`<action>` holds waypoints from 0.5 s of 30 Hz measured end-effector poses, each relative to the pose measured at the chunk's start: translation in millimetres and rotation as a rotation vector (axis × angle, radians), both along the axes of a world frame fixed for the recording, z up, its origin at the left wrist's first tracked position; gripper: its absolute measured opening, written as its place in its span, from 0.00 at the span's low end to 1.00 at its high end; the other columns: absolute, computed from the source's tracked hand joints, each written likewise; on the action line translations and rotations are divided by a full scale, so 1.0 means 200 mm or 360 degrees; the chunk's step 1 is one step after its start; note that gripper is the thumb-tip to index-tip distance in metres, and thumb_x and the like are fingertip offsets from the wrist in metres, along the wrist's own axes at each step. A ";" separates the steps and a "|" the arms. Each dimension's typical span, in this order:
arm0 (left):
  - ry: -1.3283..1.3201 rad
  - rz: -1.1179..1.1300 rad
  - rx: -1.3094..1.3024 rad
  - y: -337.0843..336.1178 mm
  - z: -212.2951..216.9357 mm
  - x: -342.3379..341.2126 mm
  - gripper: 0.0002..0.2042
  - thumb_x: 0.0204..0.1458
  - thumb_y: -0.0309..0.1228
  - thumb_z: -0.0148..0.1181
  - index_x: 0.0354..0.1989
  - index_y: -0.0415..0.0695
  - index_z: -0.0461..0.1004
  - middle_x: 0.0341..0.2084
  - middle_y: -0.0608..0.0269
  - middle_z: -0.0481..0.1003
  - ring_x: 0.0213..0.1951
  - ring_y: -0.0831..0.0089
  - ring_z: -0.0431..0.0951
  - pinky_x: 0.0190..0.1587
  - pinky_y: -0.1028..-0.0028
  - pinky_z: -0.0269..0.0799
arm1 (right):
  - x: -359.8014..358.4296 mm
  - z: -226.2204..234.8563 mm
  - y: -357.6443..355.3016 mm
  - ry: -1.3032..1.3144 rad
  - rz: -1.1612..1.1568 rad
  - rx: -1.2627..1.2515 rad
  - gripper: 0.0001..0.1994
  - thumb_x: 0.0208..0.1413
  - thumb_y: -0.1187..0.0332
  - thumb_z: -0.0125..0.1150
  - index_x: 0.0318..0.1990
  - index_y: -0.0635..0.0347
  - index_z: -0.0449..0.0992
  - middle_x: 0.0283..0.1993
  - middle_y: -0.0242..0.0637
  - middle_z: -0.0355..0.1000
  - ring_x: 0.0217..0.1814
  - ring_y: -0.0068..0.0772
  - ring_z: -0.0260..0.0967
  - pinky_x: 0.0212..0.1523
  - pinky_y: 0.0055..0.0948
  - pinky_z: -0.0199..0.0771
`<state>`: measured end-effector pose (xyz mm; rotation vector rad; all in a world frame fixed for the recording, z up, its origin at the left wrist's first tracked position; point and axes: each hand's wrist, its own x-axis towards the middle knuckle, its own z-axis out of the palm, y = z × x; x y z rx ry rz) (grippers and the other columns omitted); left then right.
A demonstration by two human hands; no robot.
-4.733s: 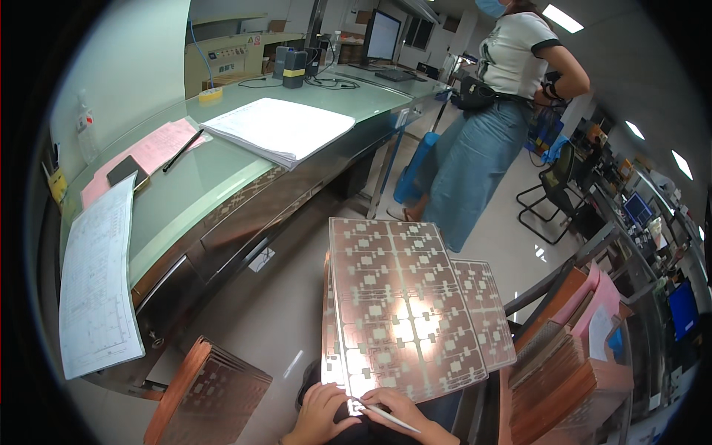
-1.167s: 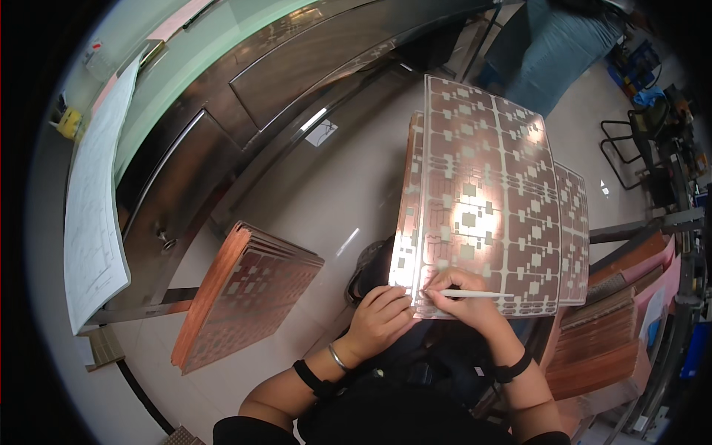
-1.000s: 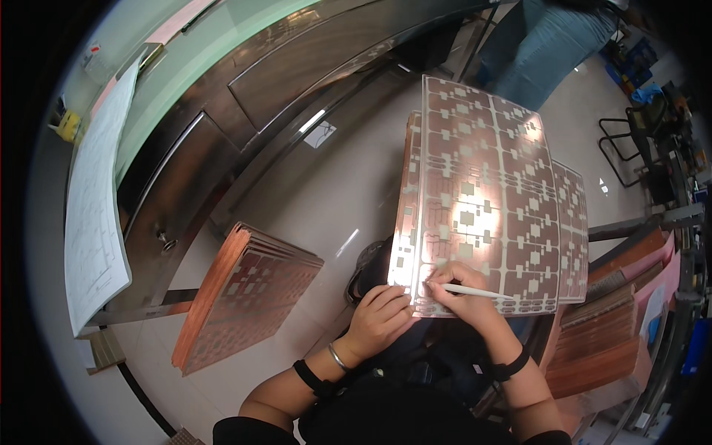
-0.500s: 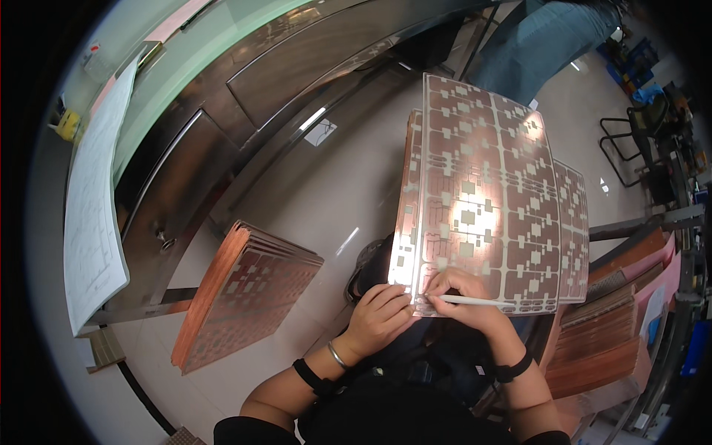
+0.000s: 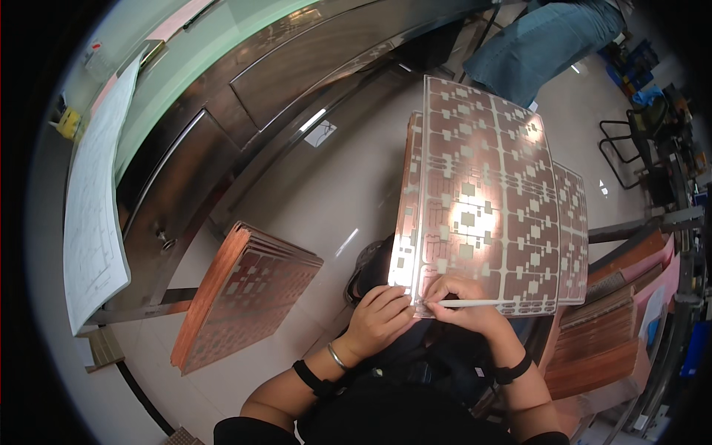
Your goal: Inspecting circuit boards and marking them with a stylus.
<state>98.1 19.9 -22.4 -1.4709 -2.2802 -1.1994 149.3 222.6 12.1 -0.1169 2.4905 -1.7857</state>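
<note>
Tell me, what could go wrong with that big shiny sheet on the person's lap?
The patterned sheet rests only on the lap, gripped at its near edge by the left hand, so it might tip or bend. The white pen-like tool in the right hand could slip and scratch it. The leaning copper stack might slide down.

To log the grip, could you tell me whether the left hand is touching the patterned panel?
Touching: the head view shows the left hand fingers on the panel bottom edge.
</note>
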 end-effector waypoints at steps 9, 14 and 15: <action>0.0012 0.0011 -0.0041 0.00 0.01 0.01 0.15 0.35 0.29 0.68 0.35 0.46 0.76 0.35 0.65 0.72 0.44 0.66 0.71 0.48 0.65 0.66 | 0.00 0.01 -0.01 0.0019 -0.0013 0.0132 0.05 0.44 0.72 0.62 0.25 0.60 0.71 0.29 0.34 0.73 0.30 0.31 0.71 0.32 0.25 0.70; 0.0022 0.0015 -0.0045 0.01 0.00 0.01 0.15 0.35 0.28 0.68 0.35 0.46 0.76 0.35 0.65 0.72 0.44 0.65 0.71 0.48 0.65 0.66 | 0.02 -0.02 -0.02 0.0093 -0.0110 0.0251 0.06 0.45 0.70 0.62 0.25 0.60 0.71 0.29 0.34 0.73 0.29 0.32 0.71 0.31 0.25 0.70; 0.0025 0.0018 -0.0038 0.01 -0.01 0.01 0.15 0.35 0.28 0.68 0.35 0.46 0.76 0.35 0.65 0.72 0.44 0.65 0.71 0.48 0.64 0.66 | 0.02 -0.02 -0.03 0.0093 -0.0110 0.0251 0.06 0.45 0.70 0.62 0.25 0.60 0.71 0.29 0.34 0.73 0.29 0.32 0.71 0.31 0.25 0.70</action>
